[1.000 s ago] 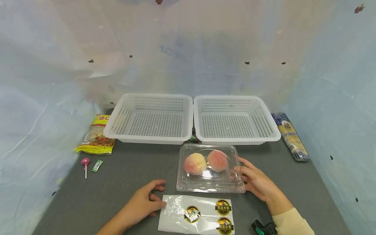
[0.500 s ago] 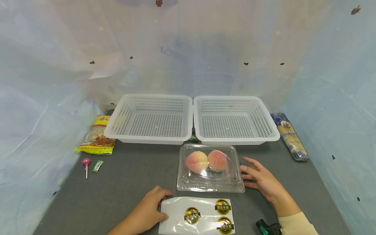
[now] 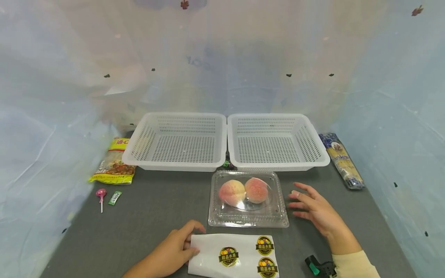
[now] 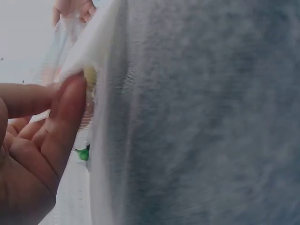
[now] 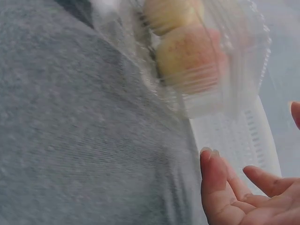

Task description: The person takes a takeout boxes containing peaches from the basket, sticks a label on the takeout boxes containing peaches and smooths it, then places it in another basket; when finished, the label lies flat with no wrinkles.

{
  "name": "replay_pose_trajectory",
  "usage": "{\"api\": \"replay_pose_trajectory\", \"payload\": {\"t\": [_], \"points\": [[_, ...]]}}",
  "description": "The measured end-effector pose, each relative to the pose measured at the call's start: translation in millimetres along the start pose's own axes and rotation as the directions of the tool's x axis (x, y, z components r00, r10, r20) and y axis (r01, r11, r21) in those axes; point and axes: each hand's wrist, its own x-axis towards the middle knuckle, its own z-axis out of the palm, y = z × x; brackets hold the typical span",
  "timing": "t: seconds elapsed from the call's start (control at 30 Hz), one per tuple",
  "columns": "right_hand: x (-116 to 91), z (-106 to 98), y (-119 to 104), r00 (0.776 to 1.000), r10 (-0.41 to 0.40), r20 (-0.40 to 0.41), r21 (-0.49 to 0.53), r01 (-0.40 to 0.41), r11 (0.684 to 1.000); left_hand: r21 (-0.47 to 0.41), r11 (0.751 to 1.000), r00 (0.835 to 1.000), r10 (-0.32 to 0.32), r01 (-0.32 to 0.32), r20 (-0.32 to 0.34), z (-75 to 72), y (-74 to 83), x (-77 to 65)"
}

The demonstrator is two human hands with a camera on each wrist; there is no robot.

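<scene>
In the head view my left hand [image 3: 174,249] is at the left edge of a white sheet of stickers [image 3: 208,256] with round black-and-gold labels. The left wrist view shows its thumb and a finger pinching the sheet's edge [image 4: 96,44]. Beyond the sheet lies a clear plastic fruit box [image 3: 248,220], its lid down over two peaches [image 3: 256,190]. My right hand [image 3: 320,214] hovers just right of the box, fingers loosely bent and holding nothing; the right wrist view has a gap between this hand [image 5: 243,197] and the box.
Two white perforated baskets [image 3: 184,164] [image 3: 279,165] stand side by side behind the box. On the left lie a yellow food bag [image 3: 116,164], a pink lollipop [image 3: 101,193] and a green-wrapped candy [image 3: 115,198]. A blue-and-yellow packet [image 3: 342,160] lies right; a black-and-green object [image 3: 318,266] is by the right sleeve.
My right hand has let go of the fruit box's right side and drawn away to the right. My left hand has shifted right and taken hold of the sticker sheet's left edge.
</scene>
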Motion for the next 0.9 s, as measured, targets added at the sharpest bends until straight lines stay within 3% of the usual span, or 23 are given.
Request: {"api": "replay_pose_trajectory", "payload": {"t": [0.13, 0.3, 0.43, 0.53, 0.6, 0.67, 0.7, 0.8, 0.9], "points": [[-2, -4, -4, 0.999, -0.033, -0.022, 0.008, 0.033, 0.999, -0.035, 0.997, 0.995, 0.07, -0.068, 0.072, -4.0, 7.4, -1.9], [-6, -8, -7, 0.998, -0.057, -0.035, 0.016, 0.058, 0.998, -0.074, 0.979, 0.967, 0.201, -0.191, 0.155, -5.4, 21.5, -1.9], [-9, -11, -12, 0.994, -0.094, -0.048, 0.027, 0.095, 0.995, -0.057, 0.96, 0.948, 0.279, -0.273, 0.155, -6.2, 37.9, 1.0], [-11, -10, -19, 0.986, -0.156, -0.056, 0.054, 0.159, 0.986, 0.014, 0.909, 0.908, 0.415, -0.416, 0.062, -9.6, 49.1, 4.7], [-12, -9, -23, 0.975, -0.215, -0.053, 0.085, 0.219, 0.972, 0.066, 0.86, 0.861, 0.508, -0.506, -0.027, -13.3, 55.8, 8.1], [-12, -6, -27, 0.959, -0.278, -0.046, 0.129, 0.282, 0.951, 0.102, 0.825, 0.817, 0.565, -0.556, -0.117, -17.8, 61.2, 12.3], [-13, -4, -30, 0.949, -0.312, -0.043, 0.147, 0.315, 0.938, 0.098, 0.822, 0.808, 0.569, -0.56, -0.155, -20.3, 63.8, 14.3], [-14, 5, -38, 0.913, -0.403, -0.066, 0.191, 0.408, 0.893, 0.076, 0.837, 0.804, 0.542, -0.541, -0.244, -28.3, 69.6, 21.1], [-17, 15, -48, 0.861, -0.492, -0.126, 0.201, 0.508, 0.838, 0.073, 0.856, 0.803, 0.507, -0.512, -0.315, -35.7, 71.6, 28.2]]}}
